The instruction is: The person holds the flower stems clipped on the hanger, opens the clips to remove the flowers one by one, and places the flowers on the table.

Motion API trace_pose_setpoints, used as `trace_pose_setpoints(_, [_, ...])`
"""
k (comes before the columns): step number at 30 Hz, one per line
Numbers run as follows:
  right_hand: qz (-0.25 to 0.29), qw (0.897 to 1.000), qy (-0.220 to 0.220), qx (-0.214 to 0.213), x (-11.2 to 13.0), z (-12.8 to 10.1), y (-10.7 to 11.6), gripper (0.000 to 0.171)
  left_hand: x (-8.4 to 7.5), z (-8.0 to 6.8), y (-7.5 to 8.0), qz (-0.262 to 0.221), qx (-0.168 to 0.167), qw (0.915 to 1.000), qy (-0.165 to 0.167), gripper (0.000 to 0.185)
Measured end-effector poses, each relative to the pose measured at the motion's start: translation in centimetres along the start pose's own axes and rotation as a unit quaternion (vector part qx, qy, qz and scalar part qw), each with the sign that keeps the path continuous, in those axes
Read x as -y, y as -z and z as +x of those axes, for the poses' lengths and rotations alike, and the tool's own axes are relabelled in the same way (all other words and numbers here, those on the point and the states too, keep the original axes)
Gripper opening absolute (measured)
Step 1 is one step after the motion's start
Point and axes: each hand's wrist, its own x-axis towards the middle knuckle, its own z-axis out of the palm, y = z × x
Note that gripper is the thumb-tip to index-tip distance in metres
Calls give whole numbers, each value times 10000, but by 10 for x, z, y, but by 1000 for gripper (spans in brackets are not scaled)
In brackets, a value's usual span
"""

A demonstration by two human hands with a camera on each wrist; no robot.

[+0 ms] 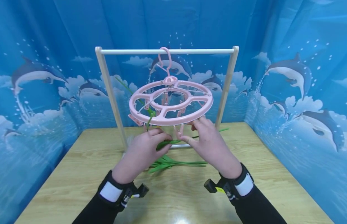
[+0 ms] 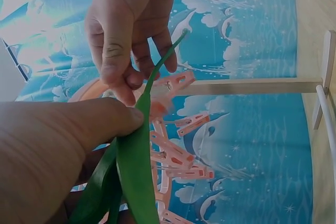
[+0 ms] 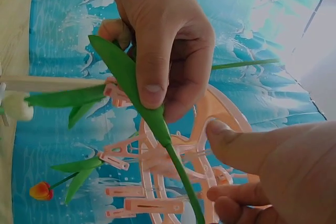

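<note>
My left hand (image 1: 146,147) pinches a green flower stem with broad leaves (image 2: 134,166) between thumb and fingers; its bloom is hidden. The thin stem points toward my right hand (image 1: 212,144), which is under the front rim of a pink round clip hanger (image 1: 170,120). Its thumb and fingers are spread apart beside a hanging pink clothespin (image 1: 179,132), the thumb tip right at it. In the right wrist view, an orange-red tulip (image 3: 41,191) and a white flower (image 3: 18,106) hang head down among the clothespins.
The hanger hooks over the white bar (image 1: 128,52) of a rack with wooden posts (image 1: 226,87). Green leaves and stems (image 1: 173,162) lie on the wooden table (image 1: 86,174) below. Blue dolphin curtains (image 1: 296,140) close in the back and sides.
</note>
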Motion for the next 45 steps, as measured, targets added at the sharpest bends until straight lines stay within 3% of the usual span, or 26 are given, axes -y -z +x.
trace_pose_setpoints(3, [-209,9997,92,-51,-1,-1,2,63,0,0,1,86,70,9999,59,25])
trace_pose_setpoints(9, [-670,9962,420,-370,-4,-6,9,32,0,0,3,283,153,9994,107,29])
trace_pose_setpoints(12, [-966,9934,434,-439,-4,-9,13,27,1,0,4,376,111,9992,66,30])
trace_pose_setpoints(20, [-1732,9845,183,195,-2,-8,18,29,2,-1,7,387,96,9992,88,29])
trace_pose_setpoints(26, [-1719,9837,-21,532,-3,-6,14,12,3,-1,8,325,91,9994,122,27])
trace_pose_setpoints(32, [-1798,9809,-52,736,-5,-5,10,15,3,0,8,390,232,9988,168,27])
trace_pose_setpoints(37, [-1838,9802,-37,733,-4,-5,7,7,2,-1,9,399,247,9988,147,27])
trace_pose_setpoints(45, [-1846,9780,64,968,-2,-5,1,4,2,0,9,889,442,9951,10,26])
